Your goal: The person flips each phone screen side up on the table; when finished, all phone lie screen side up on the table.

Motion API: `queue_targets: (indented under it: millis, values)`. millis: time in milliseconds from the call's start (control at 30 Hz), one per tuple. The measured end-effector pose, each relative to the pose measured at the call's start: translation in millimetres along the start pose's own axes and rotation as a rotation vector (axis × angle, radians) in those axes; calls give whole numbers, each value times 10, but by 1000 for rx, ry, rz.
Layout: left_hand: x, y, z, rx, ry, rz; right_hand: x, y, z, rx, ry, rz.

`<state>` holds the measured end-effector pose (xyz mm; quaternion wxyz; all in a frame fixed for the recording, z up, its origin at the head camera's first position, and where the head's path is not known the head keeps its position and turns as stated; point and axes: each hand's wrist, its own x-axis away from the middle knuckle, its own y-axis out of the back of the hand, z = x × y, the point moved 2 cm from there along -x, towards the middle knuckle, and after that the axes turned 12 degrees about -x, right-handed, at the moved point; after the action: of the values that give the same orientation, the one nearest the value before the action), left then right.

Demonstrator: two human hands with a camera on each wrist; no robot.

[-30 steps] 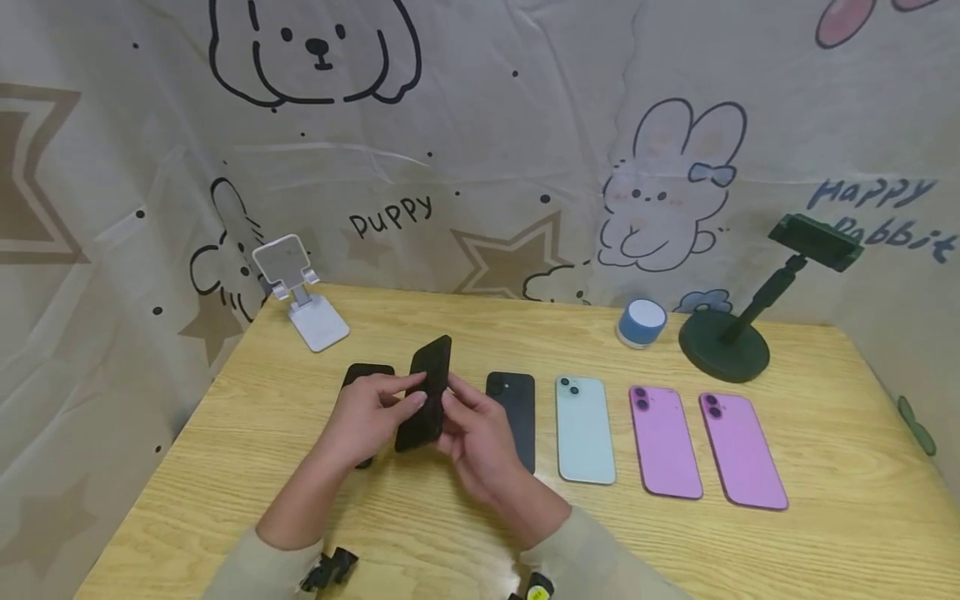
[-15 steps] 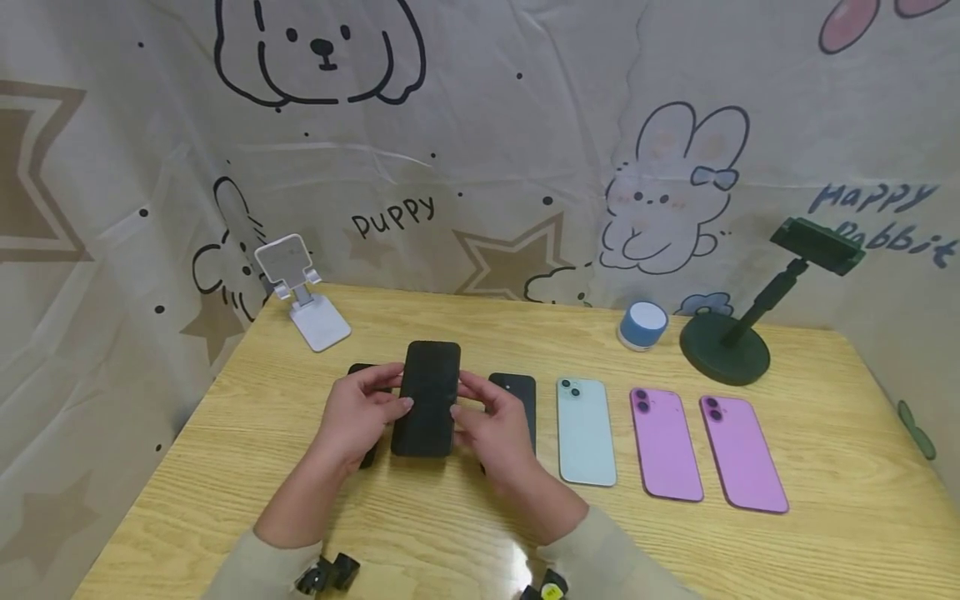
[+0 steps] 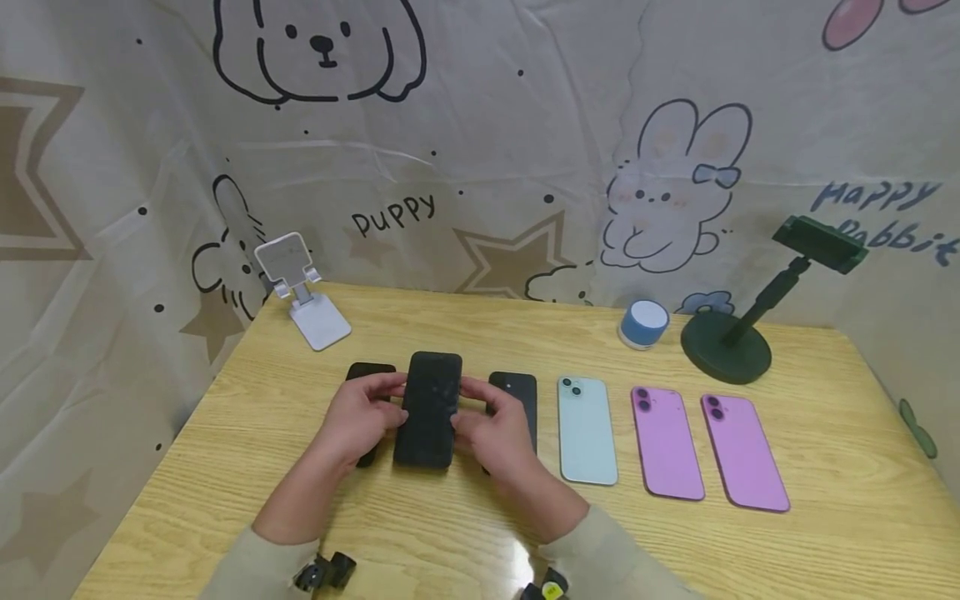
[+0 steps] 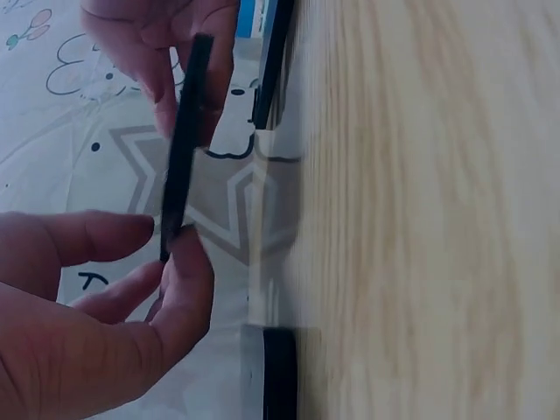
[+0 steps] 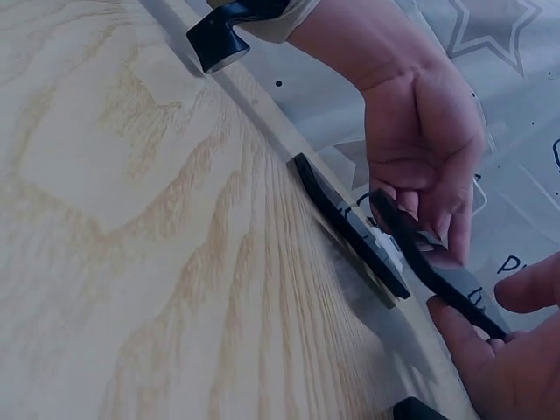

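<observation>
In the head view a black smartphone (image 3: 427, 408) is held face up between both hands, its dark screen toward me. My left hand (image 3: 362, 423) pinches its left edge, thumb at the front. The right hand (image 3: 498, 427) grips the opposite edge in the same way. Seen edge-on in the left wrist view, the smartphone (image 4: 181, 162) is raised off the table. Behind my left hand lies another black phone (image 3: 371, 368), partly hidden. A dark phone (image 3: 517, 385) with its back up is partly covered by my right hand.
Right of the hands lie a pale green phone (image 3: 587, 433), a pink phone (image 3: 667, 446) and a second pink phone (image 3: 745, 454), backs up. Behind stand a white phone stand (image 3: 318, 321), a blue-and-white cylinder (image 3: 642, 325) and a dark green stand (image 3: 726, 350).
The black smartphone has turned from a tilted, nearly edge-on pose to face up, then come slightly lower and nearer to me. Both hands still hold it.
</observation>
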<state>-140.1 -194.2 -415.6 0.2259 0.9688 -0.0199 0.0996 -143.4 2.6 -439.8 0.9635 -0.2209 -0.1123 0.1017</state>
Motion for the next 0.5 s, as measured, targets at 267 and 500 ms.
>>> queue_targets:
  millis: [267, 500]
  values:
    - [-27, -2, 65, -42, -10, 41, 4, 29, 14, 60, -14, 30]
    - [-53, -46, 90, -71, 38, 49, -1, 74, 5, 107, -37, 64]
